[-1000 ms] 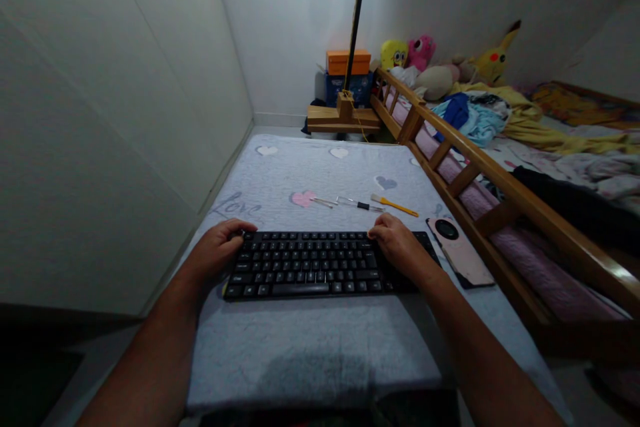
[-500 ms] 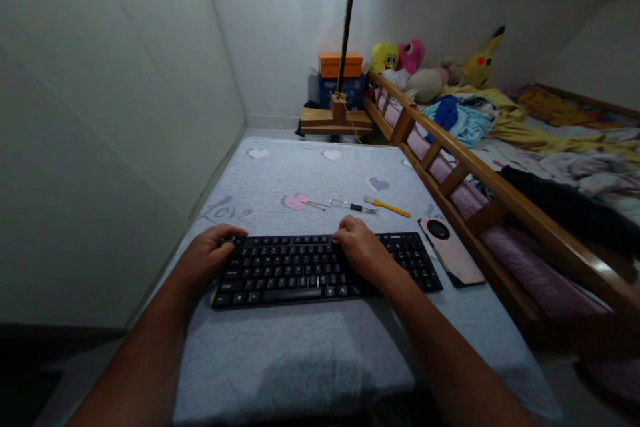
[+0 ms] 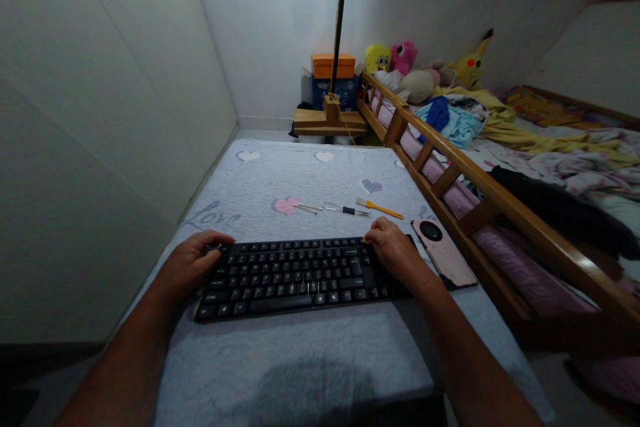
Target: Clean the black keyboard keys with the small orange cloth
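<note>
A black keyboard [image 3: 290, 275] lies flat on the cloth-covered table, its long side across in front of me. My left hand [image 3: 193, 257] grips its upper left corner, thumb over the keys and fingers along the back edge. My right hand [image 3: 393, 247] rests over the right part of the keyboard, fingers curled and pinched at the back edge. A small pale yellowish spot shows at the fingertips; whether it is a held thing or a nail I cannot make out. The right hand and forearm hide much of the number pad.
Behind the keyboard lie thin white sticks [image 3: 307, 208], a wire tool with a black grip [image 3: 349, 211] and a yellow-handled brush [image 3: 380, 207]. A pink phone [image 3: 447, 253] lies at the right. A wooden bed rail [image 3: 450, 167] runs along the table's right side.
My right hand has slid to the right along the keyboard's back edge, uncovering keys in the middle. My left hand stays at the left corner. The view has shifted slightly.
</note>
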Demonstrator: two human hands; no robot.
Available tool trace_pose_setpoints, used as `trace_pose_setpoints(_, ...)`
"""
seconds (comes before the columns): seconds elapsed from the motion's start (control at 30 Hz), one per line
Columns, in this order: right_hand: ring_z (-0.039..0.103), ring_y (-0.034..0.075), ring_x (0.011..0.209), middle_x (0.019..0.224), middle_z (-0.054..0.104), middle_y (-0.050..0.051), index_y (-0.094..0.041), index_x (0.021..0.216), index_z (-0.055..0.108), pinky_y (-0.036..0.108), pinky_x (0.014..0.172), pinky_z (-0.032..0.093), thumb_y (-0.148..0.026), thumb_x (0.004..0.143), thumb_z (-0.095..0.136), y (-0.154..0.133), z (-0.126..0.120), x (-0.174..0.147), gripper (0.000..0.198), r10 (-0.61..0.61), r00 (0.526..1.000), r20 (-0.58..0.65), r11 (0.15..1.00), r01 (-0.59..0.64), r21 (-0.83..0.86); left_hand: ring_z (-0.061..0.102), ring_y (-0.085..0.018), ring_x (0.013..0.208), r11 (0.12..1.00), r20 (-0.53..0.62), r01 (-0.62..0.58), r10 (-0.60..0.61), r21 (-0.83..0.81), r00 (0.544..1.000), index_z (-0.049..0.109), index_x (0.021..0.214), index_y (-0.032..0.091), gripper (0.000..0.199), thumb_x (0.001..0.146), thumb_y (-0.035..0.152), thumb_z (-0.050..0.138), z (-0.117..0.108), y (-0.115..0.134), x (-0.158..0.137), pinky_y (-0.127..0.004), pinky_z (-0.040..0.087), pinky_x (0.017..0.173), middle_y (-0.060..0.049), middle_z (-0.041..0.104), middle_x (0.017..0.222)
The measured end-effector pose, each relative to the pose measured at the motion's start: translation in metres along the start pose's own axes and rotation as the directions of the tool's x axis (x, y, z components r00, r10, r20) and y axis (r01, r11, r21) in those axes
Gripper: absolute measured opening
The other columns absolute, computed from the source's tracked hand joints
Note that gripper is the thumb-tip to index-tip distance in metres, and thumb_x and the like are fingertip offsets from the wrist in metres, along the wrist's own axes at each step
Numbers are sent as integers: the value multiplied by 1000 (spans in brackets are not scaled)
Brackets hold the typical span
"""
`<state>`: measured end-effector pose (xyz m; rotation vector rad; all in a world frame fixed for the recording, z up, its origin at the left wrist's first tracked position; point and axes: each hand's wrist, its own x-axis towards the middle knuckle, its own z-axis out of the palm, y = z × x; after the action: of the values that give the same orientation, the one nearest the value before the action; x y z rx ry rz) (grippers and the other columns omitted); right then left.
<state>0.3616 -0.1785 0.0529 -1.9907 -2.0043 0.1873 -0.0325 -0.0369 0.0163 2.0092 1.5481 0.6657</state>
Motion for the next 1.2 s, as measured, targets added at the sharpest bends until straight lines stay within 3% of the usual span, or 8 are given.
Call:
trace_pose_setpoints(0.1,58,20,91,96,63,10,-15,88,74,28,82,45,-6,90,49,11,-6,-4,26,31,999,12,999,-31,-33,67,-25,81,996,90,35,-28,-83,996,74,94,21,36,69,37,52,0,-3,1,-32,55,67,-6,73,89)
trace_pose_setpoints(0.47,57,18,91,94,61,7,-17,89,73,28,83,45,-6,92,49,7,7,-4,27,8,998,-67,999,-6,32,68,-27,91,999,39,19,-18,-30,999,74,92,22,33,69,36,53,1,-12,4,-35,55,77,-6,73,100)
trace_pose_setpoints(0.73,57,20,90,92,61,9,-16,85,73,30,83,45,-5,90,49,28,0,-11,27,106,992,-63,994,-108,-17,67,-28,92,999,40,19,-18,-25,999,73,89,22,33,68,37,53,0,-7,4,-37,55,79,-6,73,98)
trace_pose_setpoints(0.97,56,19,94,97,61,8,-16,93,73,29,84,46,-9,93,51,0,10,-4,23,1,996,-90,997,5,71,67,-27,89,999,53,33,-32,-21,998,73,90,22,33,69,38,52,-2,0,1,-35,54,74,-6,72,96)
trace_pose_setpoints(1.2,56,20,92,97,62,9,-18,90,72,29,82,46,-9,94,48,-9,13,-11,26,-32,999,-29,999,32,18,66,-28,90,999,44,24,-23,-22,999,73,87,23,32,66,37,53,-4,5,1,-36,54,75,-7,72,94)
